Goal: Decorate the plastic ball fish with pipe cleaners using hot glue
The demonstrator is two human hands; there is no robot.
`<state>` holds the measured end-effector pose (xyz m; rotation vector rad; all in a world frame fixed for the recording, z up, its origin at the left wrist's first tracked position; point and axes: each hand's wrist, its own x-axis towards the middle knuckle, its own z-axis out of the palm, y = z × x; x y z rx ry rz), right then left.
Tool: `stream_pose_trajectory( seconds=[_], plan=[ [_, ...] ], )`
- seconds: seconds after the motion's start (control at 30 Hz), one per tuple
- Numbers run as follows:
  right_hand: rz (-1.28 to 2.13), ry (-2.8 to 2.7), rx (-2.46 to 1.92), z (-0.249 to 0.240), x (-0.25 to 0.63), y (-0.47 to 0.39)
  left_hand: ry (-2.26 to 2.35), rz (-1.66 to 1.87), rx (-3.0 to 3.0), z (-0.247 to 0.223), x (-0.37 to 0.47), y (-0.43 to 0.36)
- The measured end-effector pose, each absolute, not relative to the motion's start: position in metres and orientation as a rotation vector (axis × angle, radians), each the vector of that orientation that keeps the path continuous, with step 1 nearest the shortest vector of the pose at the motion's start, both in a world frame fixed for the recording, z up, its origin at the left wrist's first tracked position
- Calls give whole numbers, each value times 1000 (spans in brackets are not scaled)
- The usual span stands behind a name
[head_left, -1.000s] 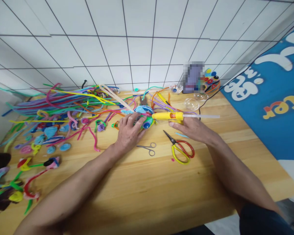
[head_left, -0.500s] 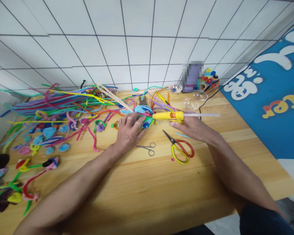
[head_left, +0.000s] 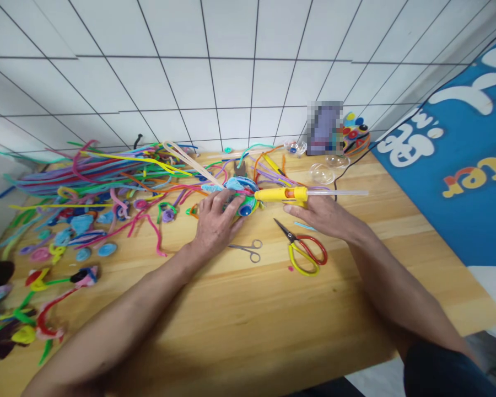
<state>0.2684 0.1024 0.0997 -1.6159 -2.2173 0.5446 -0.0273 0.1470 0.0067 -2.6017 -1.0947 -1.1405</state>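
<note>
My right hand (head_left: 320, 215) is wrapped round a yellow hot glue gun (head_left: 279, 194); a clear glue stick (head_left: 339, 192) juts from its back end to the right. The gun's nozzle meets a colourful pipe-cleaner piece (head_left: 244, 201) of blue, green and pink, with a round dark-blue disc on it. With fingers closed on its left side, my left hand (head_left: 217, 220) keeps that piece near the table top. Just in front lie small metal scissors (head_left: 250, 251) and larger scissors (head_left: 306, 251) with red and yellow handles.
Bundled pipe cleaners (head_left: 91, 171) lie along the wall at left, with small coiled pieces (head_left: 80, 223) before them. Behind my hands are pliers (head_left: 240, 169). Clear plastic domes (head_left: 322, 173), a blurred-out device (head_left: 324, 129) and a black cable (head_left: 349, 165) are at back right.
Both hands, the glue gun and the piece hold nearly the same places. The view has shifted very slightly.
</note>
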Motion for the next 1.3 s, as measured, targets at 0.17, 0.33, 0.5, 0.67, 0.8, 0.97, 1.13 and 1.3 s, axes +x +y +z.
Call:
stream_pose_trajectory(
  seconds=[0.17,0.33,0.5,0.67,0.8,0.97,1.13,1.3],
  plan=[
    [511,-2257,-1620,103,270,103,-1080,-1146,-2593,8,-27,146],
    [509,-2250,-1637,104,270,103,-1080,-1121,-2584,9,-27,146],
    [542,-2235,-1677,104,268,102,-1047,-1121,-2561,9,-27,147],
    [585,-2212,-1756,104,267,100,-1059,-1107,-2551,10,-26,146],
    [569,-2195,-1705,102,267,100,-1043,-1114,-2544,10,-26,146],
    [550,-2212,-1620,101,264,101,-1047,-1131,-2557,8,-27,147],
    [546,-2212,-1609,102,263,101,-1053,-1126,-2558,9,-27,147],
    [518,-2217,-1655,101,266,100,-1011,-1131,-2533,10,-27,147]
  ],
)
